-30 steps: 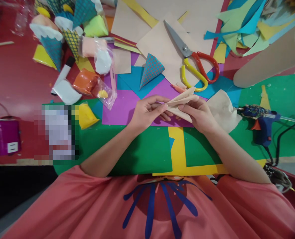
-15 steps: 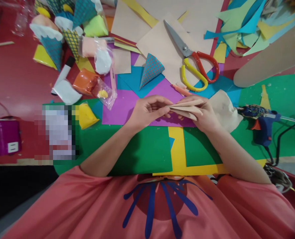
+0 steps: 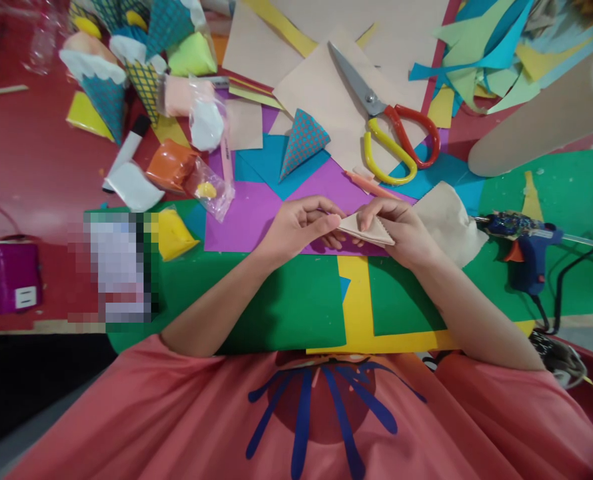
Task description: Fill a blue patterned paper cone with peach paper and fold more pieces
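A beige paper cone (image 3: 369,230) is pinched between both hands above the purple sheet (image 3: 249,217). My left hand (image 3: 299,227) grips its pointed end with thumb and fingers. My right hand (image 3: 401,230) wraps the wider end, fingers curled over the top. A loose beige paper piece (image 3: 449,220) lies just right of my right hand. Beneath my forearms lie green sheets (image 3: 276,300) and a yellow strip (image 3: 356,297).
Red-and-yellow scissors (image 3: 394,130) lie on beige paper behind the hands. A blue glue gun (image 3: 524,240) rests at right, cord trailing. A patterned blue cone (image 3: 301,140), several finished cones (image 3: 109,90), clay bags (image 3: 186,167) and paper scraps (image 3: 481,53) crowd the back.
The beige paper has been rolled tighter, from a loose fan sticking up to a compact cone. My right hand's fingers have closed over it; both hands stayed in place.
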Action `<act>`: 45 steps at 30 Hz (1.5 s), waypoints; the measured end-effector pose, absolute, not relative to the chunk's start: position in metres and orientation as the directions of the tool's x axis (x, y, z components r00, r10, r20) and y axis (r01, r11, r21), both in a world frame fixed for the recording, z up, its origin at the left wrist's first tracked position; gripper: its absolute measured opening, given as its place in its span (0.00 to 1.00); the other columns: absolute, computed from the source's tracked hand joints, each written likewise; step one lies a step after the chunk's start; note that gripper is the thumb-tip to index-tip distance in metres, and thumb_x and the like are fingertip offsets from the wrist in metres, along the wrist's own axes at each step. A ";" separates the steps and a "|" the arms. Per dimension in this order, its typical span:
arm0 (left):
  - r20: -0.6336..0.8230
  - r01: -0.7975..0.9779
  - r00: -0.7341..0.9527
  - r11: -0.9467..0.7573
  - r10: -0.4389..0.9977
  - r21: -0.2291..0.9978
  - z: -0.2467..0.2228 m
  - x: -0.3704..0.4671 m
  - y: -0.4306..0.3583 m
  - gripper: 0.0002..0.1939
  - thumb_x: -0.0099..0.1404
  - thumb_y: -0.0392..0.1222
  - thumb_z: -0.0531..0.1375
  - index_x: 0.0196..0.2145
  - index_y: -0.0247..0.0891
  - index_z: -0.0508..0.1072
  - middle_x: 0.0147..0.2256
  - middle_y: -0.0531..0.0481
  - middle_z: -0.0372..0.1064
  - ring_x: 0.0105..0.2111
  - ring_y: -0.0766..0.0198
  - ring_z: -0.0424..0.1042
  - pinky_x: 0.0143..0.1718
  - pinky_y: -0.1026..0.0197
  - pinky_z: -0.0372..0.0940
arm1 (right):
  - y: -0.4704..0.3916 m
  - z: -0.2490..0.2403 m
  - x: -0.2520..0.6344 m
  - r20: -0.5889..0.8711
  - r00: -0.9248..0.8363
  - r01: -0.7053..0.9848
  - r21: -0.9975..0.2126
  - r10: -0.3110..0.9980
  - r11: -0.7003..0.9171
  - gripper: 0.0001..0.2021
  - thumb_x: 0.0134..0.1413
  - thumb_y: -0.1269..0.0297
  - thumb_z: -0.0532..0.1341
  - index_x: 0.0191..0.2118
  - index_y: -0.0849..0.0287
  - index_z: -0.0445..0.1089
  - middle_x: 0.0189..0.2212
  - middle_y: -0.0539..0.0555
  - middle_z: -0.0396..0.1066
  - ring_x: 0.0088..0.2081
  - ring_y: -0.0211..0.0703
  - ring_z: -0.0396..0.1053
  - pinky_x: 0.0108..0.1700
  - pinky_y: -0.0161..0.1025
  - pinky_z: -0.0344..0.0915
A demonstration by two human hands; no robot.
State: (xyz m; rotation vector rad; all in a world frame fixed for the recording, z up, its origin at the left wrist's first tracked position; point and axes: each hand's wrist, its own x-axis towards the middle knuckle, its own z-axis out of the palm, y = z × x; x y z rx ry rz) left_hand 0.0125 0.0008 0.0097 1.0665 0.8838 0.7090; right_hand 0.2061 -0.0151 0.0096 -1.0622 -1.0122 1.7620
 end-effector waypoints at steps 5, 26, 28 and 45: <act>-0.288 0.015 0.424 0.312 0.858 0.950 0.010 0.014 0.002 0.23 0.51 0.58 0.69 0.31 0.34 0.74 0.21 0.51 0.75 0.21 0.64 0.77 0.19 0.70 0.69 | -0.013 0.009 0.206 -0.287 -0.262 -0.153 -0.930 0.922 -0.333 0.09 0.49 0.61 0.62 0.23 0.58 0.71 0.22 0.49 0.69 0.23 0.34 0.65 0.24 0.33 0.61; 0.131 0.200 0.328 -0.205 0.935 0.958 0.001 0.012 -0.010 0.11 0.62 0.49 0.64 0.35 0.39 0.77 0.32 0.51 0.79 0.31 0.67 0.78 0.35 0.68 0.72 | -0.020 0.017 0.198 -0.314 -0.310 -0.081 -0.932 0.898 -0.354 0.16 0.48 0.51 0.69 0.31 0.58 0.68 0.24 0.47 0.71 0.23 0.34 0.71 0.28 0.33 0.71; 0.158 0.210 0.349 -0.241 0.924 0.948 0.000 0.011 -0.009 0.09 0.62 0.47 0.64 0.36 0.40 0.78 0.35 0.50 0.79 0.33 0.66 0.79 0.36 0.68 0.72 | -0.020 0.017 0.198 -0.308 -0.302 -0.104 -0.930 0.902 -0.353 0.15 0.48 0.52 0.69 0.31 0.58 0.68 0.24 0.47 0.72 0.24 0.34 0.72 0.28 0.33 0.72; 0.462 0.124 0.414 -0.551 0.784 0.825 -0.009 0.011 -0.003 0.10 0.64 0.36 0.62 0.42 0.46 0.79 0.33 0.51 0.79 0.35 0.67 0.77 0.39 0.64 0.71 | -0.019 0.006 0.199 -0.276 -0.360 -0.267 -0.885 0.891 -0.382 0.12 0.49 0.58 0.70 0.33 0.59 0.69 0.26 0.48 0.77 0.27 0.34 0.76 0.32 0.31 0.75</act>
